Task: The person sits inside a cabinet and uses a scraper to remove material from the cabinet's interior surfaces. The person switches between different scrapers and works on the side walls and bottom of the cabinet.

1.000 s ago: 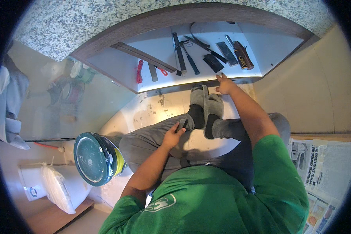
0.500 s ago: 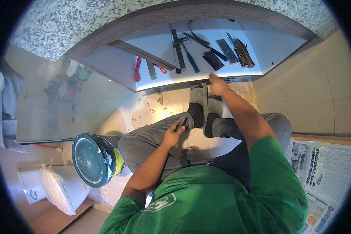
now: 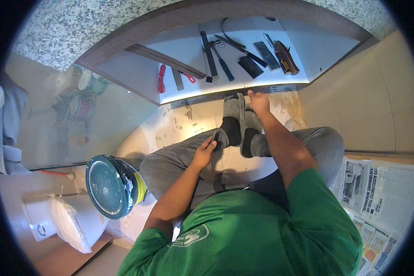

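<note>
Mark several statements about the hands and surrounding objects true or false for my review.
1. Right hand holds the dark-handled metal hammer. False: that hammer lies on the white cabinet floor.
2. Red bundled cord lies left of that hammer. True.
3. Round green-lidded bucket stands at the person's right. False: this bucket stands left.
4. Printed newspaper sheets lie at the person's right. True.

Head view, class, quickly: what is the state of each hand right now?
Left hand: closed on a small dark object.
Right hand: near the cabinet edge, partly curled; whether holding anything cannot be told.
</note>
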The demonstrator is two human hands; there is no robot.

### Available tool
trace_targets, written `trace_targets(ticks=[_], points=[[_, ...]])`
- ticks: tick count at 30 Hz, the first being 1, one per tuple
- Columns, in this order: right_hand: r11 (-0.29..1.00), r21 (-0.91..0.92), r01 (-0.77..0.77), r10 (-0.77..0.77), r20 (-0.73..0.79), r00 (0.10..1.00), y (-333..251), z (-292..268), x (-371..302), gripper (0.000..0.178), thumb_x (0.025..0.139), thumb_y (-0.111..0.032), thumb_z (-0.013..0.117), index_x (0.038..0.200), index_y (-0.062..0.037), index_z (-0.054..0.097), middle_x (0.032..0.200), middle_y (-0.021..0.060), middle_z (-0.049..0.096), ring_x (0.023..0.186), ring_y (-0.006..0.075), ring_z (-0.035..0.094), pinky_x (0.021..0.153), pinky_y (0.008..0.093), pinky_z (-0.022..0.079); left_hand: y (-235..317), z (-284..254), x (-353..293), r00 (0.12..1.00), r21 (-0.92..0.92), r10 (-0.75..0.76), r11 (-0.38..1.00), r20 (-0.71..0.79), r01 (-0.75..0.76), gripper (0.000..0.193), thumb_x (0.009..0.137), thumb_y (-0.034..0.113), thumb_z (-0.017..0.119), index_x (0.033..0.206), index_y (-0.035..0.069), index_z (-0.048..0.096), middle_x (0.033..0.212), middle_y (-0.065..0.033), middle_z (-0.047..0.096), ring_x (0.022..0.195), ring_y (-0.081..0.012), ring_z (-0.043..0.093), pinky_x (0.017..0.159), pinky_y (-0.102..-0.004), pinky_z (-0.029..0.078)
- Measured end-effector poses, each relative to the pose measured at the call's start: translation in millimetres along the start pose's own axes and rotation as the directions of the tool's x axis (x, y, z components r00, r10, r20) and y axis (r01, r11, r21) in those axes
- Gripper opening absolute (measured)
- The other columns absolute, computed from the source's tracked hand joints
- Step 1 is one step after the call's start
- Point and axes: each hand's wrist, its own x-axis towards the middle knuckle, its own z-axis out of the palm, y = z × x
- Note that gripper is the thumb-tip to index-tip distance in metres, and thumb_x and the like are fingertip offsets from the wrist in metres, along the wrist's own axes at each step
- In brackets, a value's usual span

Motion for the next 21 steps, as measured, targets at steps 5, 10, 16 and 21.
trace_targets(ticks=[5,10,16,21], points=[[0.979,0.064,-0.192,0.167,0.283,0.945,-13,-6,-41,0.026,0.093,-0.023,0.071,0.087,0.0021,0.066,0.073,0.0127,0.066,0.059,0.025,0.066,0.052,0.0387,0.054,31,-15,-13,0.951,-0.381,-0.194,0.882,0.241,0.277,0.061,0.103,0.063,0.044,0.088,0.008,0.065,0.066,-0.0048,0.062,0.051,-0.0178,0.054,0.048,-0.0295,0.041],[0.977,-0.057,-0.206,0.206,0.496,0.844,-4,-16,-33,0.022,0.094,-0.02,0.069,0.093,0.0024,0.069,0.077,0.0098,0.068,0.059,0.025,0.065,0.054,0.0389,0.056,38,-21,-13,0.917,-0.56,-0.114,0.76,0.383,0.329,0.052,0.105,0.058,0.042,0.109,0.011,0.064,0.081,-0.0087,0.069,0.059,-0.0185,0.06,0.052,-0.031,0.047],[0.95,-0.029,-0.311,0.283,0.498,0.819,-21,-20,-44,0.023,0.099,-0.021,0.061,0.114,-0.0055,0.07,0.087,0.007,0.072,0.058,0.0229,0.065,0.054,0.0364,0.056,43,-19,-18,0.945,-0.59,-0.082,0.763,0.316,0.264,0.048,0.106,0.057,0.041,0.121,0.015,0.059,0.096,-0.0101,0.072,0.062,-0.0183,0.061,0.053,-0.0317,0.048],[0.982,-0.146,-0.117,0.187,0.786,0.59,-67,-13,-90,0.033,0.102,-0.029,0.061,0.129,-0.0112,0.061,0.088,0.0083,0.068,0.06,0.019,0.064,0.057,0.0355,0.057,38,-29,-9,0.984,-0.41,0.007,0.91,0.177,0.068,0.049,0.103,0.049,0.058,0.131,0.009,0.06,0.101,-0.011,0.071,0.072,-0.0169,0.064,0.063,-0.0321,0.051]])
